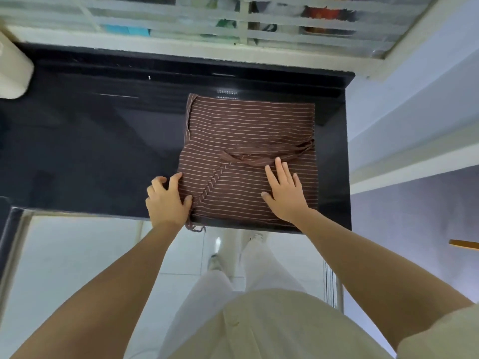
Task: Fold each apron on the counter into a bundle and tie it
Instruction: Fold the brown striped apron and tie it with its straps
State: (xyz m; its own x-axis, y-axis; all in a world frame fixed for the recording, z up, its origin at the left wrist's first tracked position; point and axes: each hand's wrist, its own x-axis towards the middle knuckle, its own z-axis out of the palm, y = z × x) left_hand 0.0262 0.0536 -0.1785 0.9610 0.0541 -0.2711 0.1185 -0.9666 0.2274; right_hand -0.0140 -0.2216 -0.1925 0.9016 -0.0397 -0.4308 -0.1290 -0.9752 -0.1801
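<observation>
The left grip [167, 200], a bare hand just left of the frame's centre, has its fingers curled at the left edge of the apron [248, 120] and its thumb on top of the cloth, pinching that edge. The right grip [285, 193] lies flat on the apron's lower right part, fingers straight and slightly spread, pressing the fabric down. The apron sits at centre right of the frame on the glossy black surface [90, 151], close to its front edge and right end. It is brown with thin pale stripes running across and is folded into a rough square, fairly smooth, with a few creases. A plain brown strap [259, 154] lies in a flattened loop across its middle, its end just beside the right grip's fingertips. A striped band [210, 187] runs diagonally from that loop down to the lower left corner, and a short strap end [194, 228] hangs over the front edge below the left grip.
</observation>
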